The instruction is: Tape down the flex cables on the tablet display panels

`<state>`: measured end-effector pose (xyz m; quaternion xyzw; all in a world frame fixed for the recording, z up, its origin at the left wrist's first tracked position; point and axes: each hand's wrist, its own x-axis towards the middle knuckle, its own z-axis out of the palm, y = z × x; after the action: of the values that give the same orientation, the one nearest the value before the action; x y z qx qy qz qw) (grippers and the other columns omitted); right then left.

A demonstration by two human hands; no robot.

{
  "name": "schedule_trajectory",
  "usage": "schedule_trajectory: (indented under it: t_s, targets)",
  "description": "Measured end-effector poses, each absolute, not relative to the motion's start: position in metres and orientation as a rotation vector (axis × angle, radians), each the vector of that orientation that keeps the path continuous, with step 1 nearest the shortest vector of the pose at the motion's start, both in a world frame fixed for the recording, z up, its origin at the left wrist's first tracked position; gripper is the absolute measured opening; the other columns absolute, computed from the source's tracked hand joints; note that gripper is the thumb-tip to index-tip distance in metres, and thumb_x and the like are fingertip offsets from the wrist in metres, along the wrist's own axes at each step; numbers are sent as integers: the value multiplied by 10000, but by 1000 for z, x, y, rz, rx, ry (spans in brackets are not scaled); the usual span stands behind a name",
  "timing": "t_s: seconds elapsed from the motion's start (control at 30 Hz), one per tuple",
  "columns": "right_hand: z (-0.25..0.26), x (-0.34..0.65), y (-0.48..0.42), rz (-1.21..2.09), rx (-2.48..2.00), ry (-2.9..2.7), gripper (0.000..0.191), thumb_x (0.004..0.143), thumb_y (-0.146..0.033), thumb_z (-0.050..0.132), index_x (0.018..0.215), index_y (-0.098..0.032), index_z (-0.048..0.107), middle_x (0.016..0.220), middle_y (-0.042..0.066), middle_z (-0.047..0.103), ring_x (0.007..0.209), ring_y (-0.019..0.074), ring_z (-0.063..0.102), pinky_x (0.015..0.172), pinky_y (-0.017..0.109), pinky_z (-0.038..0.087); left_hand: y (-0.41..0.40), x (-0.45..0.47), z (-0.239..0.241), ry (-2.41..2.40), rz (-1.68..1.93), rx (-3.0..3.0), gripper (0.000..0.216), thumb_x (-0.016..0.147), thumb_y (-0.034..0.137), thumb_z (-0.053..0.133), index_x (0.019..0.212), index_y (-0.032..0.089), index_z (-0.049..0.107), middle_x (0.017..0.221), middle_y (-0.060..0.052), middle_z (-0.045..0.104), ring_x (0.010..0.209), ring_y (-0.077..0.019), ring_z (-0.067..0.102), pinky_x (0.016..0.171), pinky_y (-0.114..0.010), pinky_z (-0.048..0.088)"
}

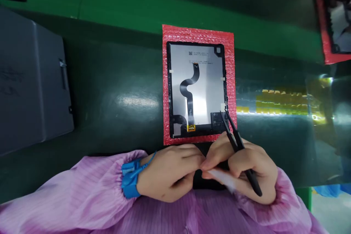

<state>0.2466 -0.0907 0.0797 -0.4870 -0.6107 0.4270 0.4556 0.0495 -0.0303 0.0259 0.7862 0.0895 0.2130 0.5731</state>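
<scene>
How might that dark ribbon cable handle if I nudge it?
The dark ribbon cable looks narrow and flat, so it's probably light and flexible. Its bends over the silver panel suggest it may buckle if pushed.

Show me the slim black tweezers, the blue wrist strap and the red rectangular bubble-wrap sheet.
Black tweezers [239, 140]: head view, on one prong.
Blue wrist strap [129, 185]: head view, on its wide band.
Red bubble-wrap sheet [197, 36]: head view, on its bare upper margin.
</scene>
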Motion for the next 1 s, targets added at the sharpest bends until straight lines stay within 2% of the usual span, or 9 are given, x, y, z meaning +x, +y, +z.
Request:
schedule_trajectory:
  t_s: [0.07,0.17,0.23,0.3,0.37,0.43,0.57,0.8,1.0]
  targets:
    - [83,245,-79,1073,-1251,-1422,391,886,-139,778,692,-270,465,825,-18,810,691,200,755,654,370,611,-27,49,25,192,518,1777,384,866,13,434,1168,188,593,875,-36,712,800,-158,686,732,-252,579]
    - [76,249,-57,1031,-1371,-1214,465,842,-195,837,692,-266,402,753,-24,752,694,190,727,633,333,580,-17,43,23,229,580,1807,517,943,32,414,1425,208,485,797,21,694,697,-127,659,694,-229,551]
    - [66,251,-38,1038,-1446,-1162,489,810,-256,873,704,-263,396,713,-39,693,692,174,701,642,312,564,-8,37,22,292,644,1996,461,963,60,423,1386,198,543,760,23,683,665,-139,633,667,-249,519]
    - [56,252,-20,1098,-1498,-1204,508,796,-340,885,704,-257,393,702,-42,664,694,166,683,665,308,559,1,32,20,315,710,2217,366,951,68,432,1227,183,642,747,13,690,649,-150,610,648,-275,480]
    - [48,250,-6,1146,-1528,-1268,534,792,-425,878,695,-252,383,707,-35,669,709,167,683,696,316,559,9,28,19,340,746,2387,324,943,68,431,1116,180,681,731,10,694,647,-155,598,661,-299,457]
    - [44,248,4,1146,-1544,-1311,552,785,-479,872,692,-249,378,713,-29,682,723,170,690,713,320,556,15,25,18,425,735,2492,315,955,79,430,1087,185,696,750,2,711,681,-161,604,694,-315,448]
    - [41,246,16,1122,-1549,-1352,541,789,-488,863,709,-249,384,721,-30,701,725,171,701,712,314,542,22,24,17,562,701,2531,297,987,114,429,1082,190,700,812,-8,734,774,-176,612,763,-329,440]
    - [31,250,22,1086,-1525,-1396,528,827,-467,835,733,-255,360,772,-9,733,778,198,731,690,318,513,28,27,15,639,702,2529,299,992,111,421,1069,165,705,843,-26,705,828,-201,584,790,-351,415]
    - [27,253,23,1033,-1541,-1453,515,821,-438,842,743,-257,367,769,-17,728,755,187,705,677,317,483,28,35,8,905,650,2623,343,994,182,472,1250,208,700,1022,-89,669,997,-273,562,834,-404,414]
